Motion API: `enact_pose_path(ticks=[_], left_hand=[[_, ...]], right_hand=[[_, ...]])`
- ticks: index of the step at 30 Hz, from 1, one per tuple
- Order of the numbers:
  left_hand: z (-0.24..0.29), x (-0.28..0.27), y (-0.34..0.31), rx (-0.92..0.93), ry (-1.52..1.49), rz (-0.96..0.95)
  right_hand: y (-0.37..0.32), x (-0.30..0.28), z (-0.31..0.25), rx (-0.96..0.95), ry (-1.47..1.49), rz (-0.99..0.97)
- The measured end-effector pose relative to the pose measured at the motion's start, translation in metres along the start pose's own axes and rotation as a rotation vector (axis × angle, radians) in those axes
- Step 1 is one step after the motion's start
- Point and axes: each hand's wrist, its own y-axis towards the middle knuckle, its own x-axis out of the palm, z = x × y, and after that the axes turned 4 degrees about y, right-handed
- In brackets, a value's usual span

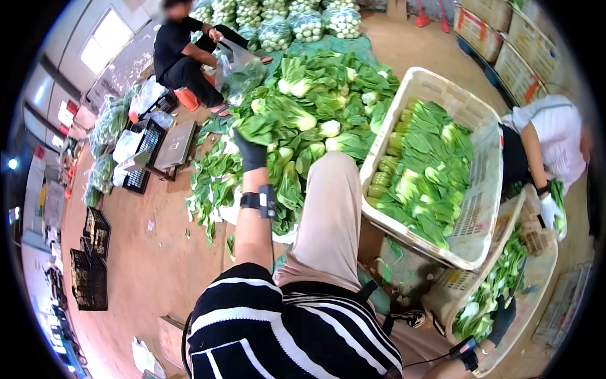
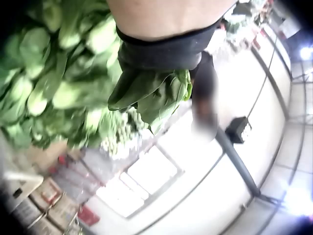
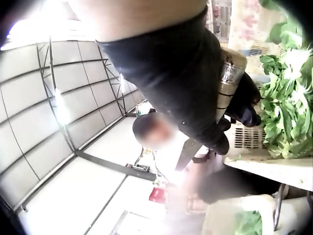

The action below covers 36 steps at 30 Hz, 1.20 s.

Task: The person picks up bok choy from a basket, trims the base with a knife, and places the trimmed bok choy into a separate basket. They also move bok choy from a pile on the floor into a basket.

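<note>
My left hand, in a black glove, grips a head of bok choy over a large heap of bok choy. In the left wrist view, dark green leaves stick out below the glove's cuff. My right hand, also black-gloved, is over a crate of loose leaves at the lower right. It holds a knife, whose tape-wrapped handle shows between the fingers in the right wrist view, with the blade below.
A white plastic crate with rows of bok choy stands right of my knee. One person sits behind the heap holding a plastic bag; another bends over greens at the right. Bagged vegetables line the back; black crates lie left.
</note>
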Motion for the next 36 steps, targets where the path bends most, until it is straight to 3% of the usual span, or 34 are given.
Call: enact_pose_path(ticks=[1, 2, 3, 4, 5, 6, 7, 9, 11, 12, 14, 15, 16, 17, 18, 20, 21, 22, 23, 25, 26, 28, 29, 30, 31, 33, 34, 35, 36], left_hand=[[0.015, -0.067, 0.014, -0.094, -0.198, -0.133], [0.032, -0.06, 0.005, -0.143, -0.024, 0.279], [0.037, -0.184, 0.03, -0.184, 0.065, 0.121], [0.03, -0.215, 0.035, -0.003, 0.457, -0.244], [0.041, -0.215, 0.032, 0.097, 1.195, -0.181], [0.036, -0.213, 0.036, -0.131, 0.833, 0.101], [0.037, -0.216, 0.046, -0.184, 0.669, 0.195], [0.037, -0.234, 0.069, -0.224, 0.663, 0.217], [0.034, -0.253, 0.102, -0.249, 0.719, 0.197], [0.034, -0.246, 0.117, -0.249, 0.73, 0.203], [0.035, -0.211, 0.141, -0.198, 0.735, 0.272], [0.034, -0.184, 0.145, -0.118, 0.752, 0.329], [0.025, -0.138, 0.142, -0.019, 0.78, 0.351], [0.02, -0.156, 0.181, 0.181, 1.073, 0.276], [-0.004, -0.033, 0.145, 0.18, 0.965, 0.2], [-0.061, 0.061, 0.134, 0.079, 0.969, -0.24], [-0.094, 0.131, 0.098, -0.016, 1.0, -0.449], [-0.138, 0.161, 0.088, -0.118, 1.011, -0.826], [-0.182, 0.201, 0.046, -0.309, 0.649, -1.07], [-0.277, 0.237, -0.009, -0.762, 0.939, -1.435], [-0.324, 0.234, -0.033, -0.684, 1.119, -1.661], [-0.414, 0.19, -0.066, -0.266, 1.616, -2.03], [-0.438, 0.174, -0.077, -0.291, 1.815, -2.012], [-0.441, 0.161, -0.081, -0.426, 1.977, -1.891], [-0.443, 0.149, -0.083, -0.583, 2.076, -1.757], [-0.434, 0.144, -0.091, -0.877, 2.107, -1.57], [-0.43, 0.145, -0.097, -0.961, 2.106, -1.514], [-0.431, 0.143, -0.104, -0.99, 2.118, -1.471], [-0.433, 0.138, -0.108, -0.798, 2.194, -1.465]], right_hand=[[0.007, 0.006, 0.014, 0.019, 0.017, -0.026], [0.007, 0.015, 0.016, 0.036, 0.071, -0.034], [0.007, 0.022, 0.016, 0.058, 0.126, -0.042], [0.006, 0.029, 0.014, 0.069, 0.079, -0.058], [0.002, 0.035, 0.009, 0.056, 0.087, -0.076], [-0.003, 0.04, 0.004, 0.095, 0.086, -0.077], [-0.01, 0.046, -0.004, 0.144, 0.085, -0.07], [-0.011, 0.049, 0.04, 0.135, 0.077, -0.036], [-0.028, 0.053, 0.042, 0.091, -0.03, 0.024], [-0.041, 0.057, -0.001, 0.161, -0.017, -0.005], [-0.048, 0.058, -0.004, 0.144, -0.13, -0.002], [-0.051, 0.059, -0.001, 0.108, -0.136, 0.045], [-0.053, 0.056, -0.027, 0.232, -0.122, -0.026], [-0.055, 0.057, -0.035, 0.21, -0.125, 0.0], [-0.054, 0.058, -0.041, 0.225, -0.114, -0.007], [-0.048, 0.064, -0.06, 0.229, -0.01, -0.012], [-0.045, 0.069, -0.07, 0.217, 0.083, -0.005], [-0.041, 0.071, -0.074, 0.25, 0.108, -0.037], [-0.039, 0.075, -0.081, 0.25, 0.109, -0.041], [-0.032, 0.084, -0.088, 0.163, 0.097, -0.057], [-0.03, 0.086, -0.084, 0.177, 0.066, -0.065], [-0.033, 0.085, -0.071, 0.037, -0.153, -0.046], [-0.034, 0.085, -0.06, 0.03, -0.152, -0.028], [-0.036, 0.078, -0.074, 0.208, -0.056, -0.1], [-0.038, 0.072, -0.07, 0.112, -0.164, -0.083], [-0.039, 0.062, -0.045, 0.091, -0.117, -0.026], [-0.035, 0.059, -0.069, 0.183, -0.041, -0.034], [-0.037, 0.058, -0.089, 0.29, 0.031, -0.043], [-0.037, 0.06, -0.068, 0.238, 0.004, -0.037]])
